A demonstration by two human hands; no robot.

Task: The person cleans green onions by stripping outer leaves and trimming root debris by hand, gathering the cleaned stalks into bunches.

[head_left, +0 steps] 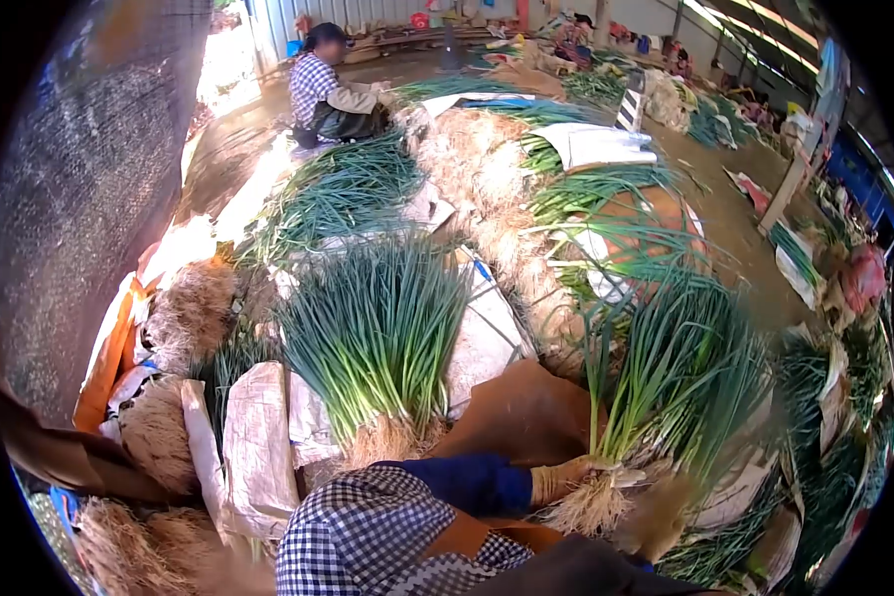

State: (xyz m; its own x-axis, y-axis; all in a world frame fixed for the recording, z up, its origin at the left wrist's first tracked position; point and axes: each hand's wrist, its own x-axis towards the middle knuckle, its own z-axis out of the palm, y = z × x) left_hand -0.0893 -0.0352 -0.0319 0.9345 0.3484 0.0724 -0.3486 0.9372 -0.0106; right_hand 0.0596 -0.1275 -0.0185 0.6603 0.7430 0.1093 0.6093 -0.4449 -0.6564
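Observation:
My left hand, in a tan glove below a blue sleeve, reaches across to the right. It is closed around the root end of a bunch of spring onions, whose pale roots hang below the glove. Beside those roots is my right hand, also gloved and smeared by motion, so its fingers cannot be made out. A second large bunch of spring onions stands upright in front of me, roots down, leaning on a white sack.
Folded white sacks and root bundles line the left side by a dark mesh screen. Piled onions and a long heap of roots stretch ahead. A person sits at the back left. A post stands right.

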